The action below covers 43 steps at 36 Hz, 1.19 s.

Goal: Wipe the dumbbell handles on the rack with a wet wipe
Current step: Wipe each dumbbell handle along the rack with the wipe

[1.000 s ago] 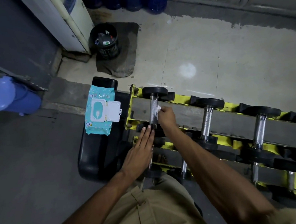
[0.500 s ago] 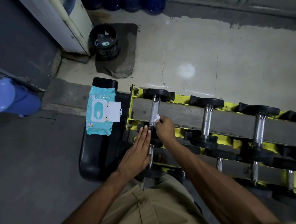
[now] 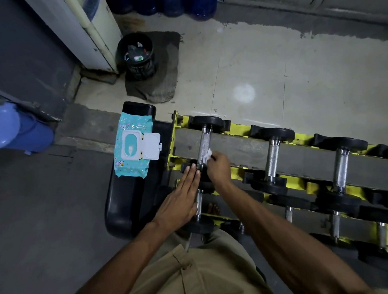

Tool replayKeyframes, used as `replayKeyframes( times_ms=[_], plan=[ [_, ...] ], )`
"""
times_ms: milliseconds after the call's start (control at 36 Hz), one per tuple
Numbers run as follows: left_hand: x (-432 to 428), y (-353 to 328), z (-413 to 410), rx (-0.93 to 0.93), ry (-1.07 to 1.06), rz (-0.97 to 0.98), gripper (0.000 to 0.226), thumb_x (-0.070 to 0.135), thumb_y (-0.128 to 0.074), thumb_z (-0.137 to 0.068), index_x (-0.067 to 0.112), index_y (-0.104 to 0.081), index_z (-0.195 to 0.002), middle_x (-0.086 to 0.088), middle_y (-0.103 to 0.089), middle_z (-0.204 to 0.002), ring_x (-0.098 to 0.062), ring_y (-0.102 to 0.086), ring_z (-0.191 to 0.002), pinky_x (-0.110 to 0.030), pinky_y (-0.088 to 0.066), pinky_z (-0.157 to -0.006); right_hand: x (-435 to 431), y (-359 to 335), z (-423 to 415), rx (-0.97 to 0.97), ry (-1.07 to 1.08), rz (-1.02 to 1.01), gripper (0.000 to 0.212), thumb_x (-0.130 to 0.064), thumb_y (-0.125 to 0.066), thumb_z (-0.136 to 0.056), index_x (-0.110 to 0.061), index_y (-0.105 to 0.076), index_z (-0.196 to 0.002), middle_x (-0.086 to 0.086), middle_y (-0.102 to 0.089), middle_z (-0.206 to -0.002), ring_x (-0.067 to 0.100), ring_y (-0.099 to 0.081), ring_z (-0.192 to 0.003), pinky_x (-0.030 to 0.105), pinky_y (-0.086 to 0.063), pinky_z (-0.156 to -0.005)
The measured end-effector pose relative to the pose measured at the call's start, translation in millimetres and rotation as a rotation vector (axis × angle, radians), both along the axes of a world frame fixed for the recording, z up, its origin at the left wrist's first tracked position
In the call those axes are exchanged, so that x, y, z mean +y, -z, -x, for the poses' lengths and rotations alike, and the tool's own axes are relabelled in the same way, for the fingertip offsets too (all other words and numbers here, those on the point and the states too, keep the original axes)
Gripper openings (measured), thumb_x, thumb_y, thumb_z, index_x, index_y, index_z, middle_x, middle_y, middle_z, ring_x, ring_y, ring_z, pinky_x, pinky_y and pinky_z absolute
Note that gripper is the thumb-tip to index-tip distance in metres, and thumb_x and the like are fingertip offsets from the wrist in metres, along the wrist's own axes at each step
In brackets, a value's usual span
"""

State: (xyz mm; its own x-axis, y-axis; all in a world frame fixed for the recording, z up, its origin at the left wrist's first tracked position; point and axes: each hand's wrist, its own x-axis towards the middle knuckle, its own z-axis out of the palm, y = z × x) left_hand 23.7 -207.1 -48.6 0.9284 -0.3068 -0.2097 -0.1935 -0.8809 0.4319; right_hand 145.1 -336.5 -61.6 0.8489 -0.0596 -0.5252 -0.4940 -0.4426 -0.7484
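Step in hand: wiping the far-left handle [image 3: 204, 146] on the rack [image 3: 241, 151]. Right hand [image 3: 218, 170] pinches the wipe [image 3: 207, 156] against the handle's near part. Left hand [image 3: 180, 204] rests flat, fingers straight, grasping nothing. I judge next: stroke the handle's far part, then go right.

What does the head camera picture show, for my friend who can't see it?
A person's right hand rubs a white wet wipe on the leftmost dumbbell handle of a yellow rack. Their left hand rests flat nearby. An open pack of wipes lies on a black bench beside it.
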Motion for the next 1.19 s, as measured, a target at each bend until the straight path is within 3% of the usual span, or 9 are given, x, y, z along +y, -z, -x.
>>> replayKeyframes(
  times_ms=[139,278,556,694,833,917,1000,1111,1194],
  plan=[
    [2,-1,-2,-0.001,0.018,0.010,0.088,0.023,-0.056,-0.099,0.004,-0.002,-0.166,-0.011,0.016,-0.173,-0.022,0.018,-0.160,-0.026,-0.042,-0.111,4,-1,-58,0.061,0.232,-0.124,0.022,-0.001,-0.056,-0.092,-0.008,-0.075,-0.088,0.005,-0.070,-0.079,0.022,-0.062,-0.075,0.030,-0.046,-0.062],
    [0,-4,-1,0.036,0.007,-0.004,0.094,0.024,-0.058,-0.098,0.006,0.004,-0.166,-0.010,0.022,-0.172,-0.021,0.022,-0.158,-0.026,-0.039,-0.115,3,-17,-7,-0.186,0.072,0.128,0.006,-0.012,-0.058,-0.098,-0.013,-0.057,-0.104,0.004,-0.066,-0.090,0.021,-0.062,-0.080,0.030,-0.045,-0.066],
    [-7,4,2,-0.033,0.010,-0.091,0.092,0.024,-0.061,-0.094,-0.001,-0.008,-0.165,-0.024,0.001,-0.173,-0.036,0.004,-0.161,-0.048,-0.020,-0.129,-35,-19,-24,-0.813,-1.148,0.547,0.023,-0.014,-0.071,-0.086,-0.012,-0.066,-0.109,0.007,-0.056,-0.110,0.023,-0.054,-0.098,0.035,-0.052,-0.067],
    [-5,4,3,-0.057,0.034,-0.130,0.092,0.025,-0.058,-0.097,-0.001,-0.002,-0.165,-0.023,0.007,-0.173,-0.036,0.006,-0.161,-0.045,-0.012,-0.131,-28,-32,-68,-0.770,-0.933,0.666,0.034,0.004,-0.068,-0.082,-0.007,-0.066,-0.115,0.010,-0.057,-0.104,0.026,-0.055,-0.095,0.032,-0.048,-0.067],
    [2,7,1,-0.035,0.048,-0.135,0.097,0.025,-0.061,-0.093,-0.001,-0.001,-0.165,-0.025,-0.004,-0.172,-0.036,0.001,-0.161,-0.047,-0.021,-0.129,-23,-39,-47,-0.755,-1.550,0.576,0.019,-0.010,-0.065,-0.092,-0.009,-0.066,-0.111,0.006,-0.053,-0.110,0.022,-0.051,-0.101,0.036,-0.055,-0.074],
    [4,8,0,-0.047,0.076,-0.145,0.095,0.024,-0.055,-0.094,0.001,0.004,-0.165,-0.022,0.008,-0.173,-0.034,0.006,-0.161,-0.046,-0.017,-0.130,-23,-49,-75,-0.780,-1.481,0.679,0.019,-0.004,-0.061,-0.093,-0.004,-0.066,-0.111,0.012,-0.055,-0.109,0.027,-0.056,-0.095,0.041,-0.056,-0.075],
    [4,8,0,-0.049,0.089,-0.147,0.091,0.021,-0.047,-0.095,0.001,0.010,-0.164,-0.020,0.018,-0.172,-0.033,0.013,-0.161,-0.044,-0.010,-0.131,-20,-52,-95,-0.819,-1.320,0.756,0.018,0.002,-0.072,-0.078,-0.006,-0.067,-0.094,0.013,-0.055,-0.100,0.029,-0.059,-0.076,0.039,-0.052,-0.049],
    [5,8,0,-0.056,0.088,-0.149,0.092,0.022,-0.052,-0.096,-0.001,0.005,-0.164,-0.024,0.011,-0.172,-0.035,0.007,-0.161,-0.045,-0.015,-0.130,-9,-49,-65,-0.716,-1.571,0.684,0.023,-0.003,-0.060,-0.092,-0.009,-0.067,-0.113,0.007,-0.057,-0.111,0.024,-0.059,-0.101,0.036,-0.058,-0.073],
    [7,7,-1,-0.068,0.091,-0.146,0.091,0.021,-0.053,-0.097,0.000,0.005,-0.165,-0.023,0.011,-0.172,-0.034,0.007,-0.161,-0.045,-0.013,-0.131,-1,-54,-76,-0.684,-1.672,0.712,0.022,-0.010,-0.055,-0.099,-0.011,-0.065,-0.118,0.006,-0.062,-0.110,0.024,-0.065,-0.097,0.034,-0.058,-0.076]
  ],
)
